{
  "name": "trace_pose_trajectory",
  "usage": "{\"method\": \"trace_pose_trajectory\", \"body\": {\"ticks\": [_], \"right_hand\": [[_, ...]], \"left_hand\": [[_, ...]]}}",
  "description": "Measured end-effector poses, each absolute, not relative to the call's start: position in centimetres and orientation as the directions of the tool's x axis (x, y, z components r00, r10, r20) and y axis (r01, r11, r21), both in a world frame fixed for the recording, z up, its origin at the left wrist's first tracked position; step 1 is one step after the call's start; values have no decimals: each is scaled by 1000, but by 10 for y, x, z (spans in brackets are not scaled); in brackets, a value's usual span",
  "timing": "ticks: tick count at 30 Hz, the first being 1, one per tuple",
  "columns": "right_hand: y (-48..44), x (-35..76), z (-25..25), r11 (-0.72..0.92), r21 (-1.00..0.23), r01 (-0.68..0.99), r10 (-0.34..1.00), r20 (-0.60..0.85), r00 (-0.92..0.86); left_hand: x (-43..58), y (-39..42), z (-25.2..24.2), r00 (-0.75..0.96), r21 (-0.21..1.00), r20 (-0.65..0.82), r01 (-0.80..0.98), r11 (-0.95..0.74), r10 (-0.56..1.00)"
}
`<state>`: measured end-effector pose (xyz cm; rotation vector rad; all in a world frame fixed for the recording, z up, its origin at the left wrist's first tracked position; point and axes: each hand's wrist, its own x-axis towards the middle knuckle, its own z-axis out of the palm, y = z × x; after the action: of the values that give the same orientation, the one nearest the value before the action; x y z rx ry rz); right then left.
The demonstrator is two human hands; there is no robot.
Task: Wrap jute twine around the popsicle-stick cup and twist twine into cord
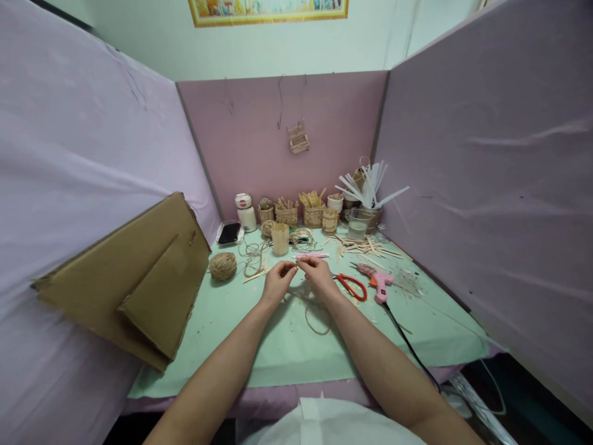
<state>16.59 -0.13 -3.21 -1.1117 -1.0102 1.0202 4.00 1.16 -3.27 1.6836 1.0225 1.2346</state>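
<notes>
My left hand (279,281) and my right hand (315,273) meet over the middle of the green tabletop, thumbs and fingers pinched. A strand of brown twine (319,332) curves below them and seems to run up into both pinches; its ends are hidden by my fingers. Just beyond my fingertips lies a pink pen-like tool (312,255). Red-handled scissors (352,288) rest beside my right wrist, with the blades partly behind it. Farther right is a pink glue gun (380,281) with a black cord. A small wooden-stick cup (280,239) stands upright behind my left hand.
A twine ball (223,266) and a leaning cardboard piece (152,278) are at the left. Loose wooden sticks (370,246) lie at the back right, near a water cup (357,224) and white glue sticks (368,185). A phone (230,233) and white bottle (246,213) stand back left.
</notes>
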Motion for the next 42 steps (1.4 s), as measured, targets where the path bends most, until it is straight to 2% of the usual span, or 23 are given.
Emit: {"method": "trace_pose_trajectory", "body": {"ticks": [11,17,21,25,28,33,42], "right_hand": [[2,165,-38,198,-978,64,947,208,245],[3,166,-40,180,-982,58,963,187,193],[2,166,-40,146,-987,64,973,155,172],[-1,165,-37,90,-996,11,986,91,139],[-1,165,-36,112,-993,21,980,114,164],[0,165,-36,314,-923,224,886,369,281],[-5,163,-33,354,-877,324,851,446,278]], "left_hand": [[40,13,-33,147,928,334,122,-352,931],[39,14,-31,81,950,304,42,-308,949],[41,15,-31,85,976,207,-83,-200,975],[40,17,-31,222,963,32,-267,29,974],[39,18,-32,276,947,-32,-300,118,961],[40,19,-36,177,969,24,-248,21,984],[40,23,-40,106,973,227,-77,-219,968]]}}
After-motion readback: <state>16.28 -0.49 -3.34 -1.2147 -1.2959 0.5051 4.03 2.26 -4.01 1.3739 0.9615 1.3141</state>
